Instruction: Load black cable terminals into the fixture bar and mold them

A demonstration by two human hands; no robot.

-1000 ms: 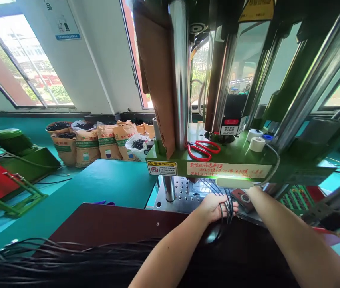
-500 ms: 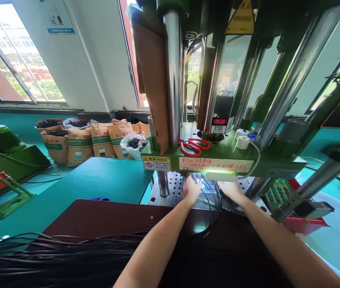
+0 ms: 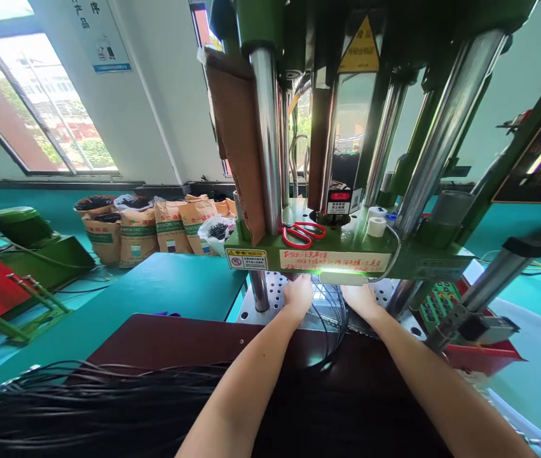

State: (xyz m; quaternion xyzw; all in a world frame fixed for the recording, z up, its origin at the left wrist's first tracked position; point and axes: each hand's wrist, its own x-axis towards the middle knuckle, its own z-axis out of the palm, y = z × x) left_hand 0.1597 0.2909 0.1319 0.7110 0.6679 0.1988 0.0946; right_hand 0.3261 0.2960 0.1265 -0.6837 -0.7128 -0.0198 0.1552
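Note:
Both my hands reach in under the green crosspiece (image 3: 408,270) of a press, one on each side of a bundle of thin black cables (image 3: 339,312). My left hand (image 3: 299,292) is left of the cables and close to them, its fingertips hidden under the crosspiece. On the right, my right hand (image 3: 360,299) lies low over the press bed, fingers mostly out of sight beneath a lit lamp bar (image 3: 344,278). What either hand grips, if anything, cannot be seen. The cables run from a metal bed plate (image 3: 274,299) with holes down over the dark brown board (image 3: 179,337).
Red-handled scissors (image 3: 302,234) and a white roll (image 3: 376,226) rest on the crosspiece. Black cables (image 3: 84,401) lie heaped at lower left. Steel columns (image 3: 266,140) flank the work space. Paper sacks (image 3: 139,235) stand by the wall; a red bin (image 3: 482,356) is at right.
The head view has shifted slightly, with the press appearing a little further left. Both hands stay under the crosspiece beside the cables.

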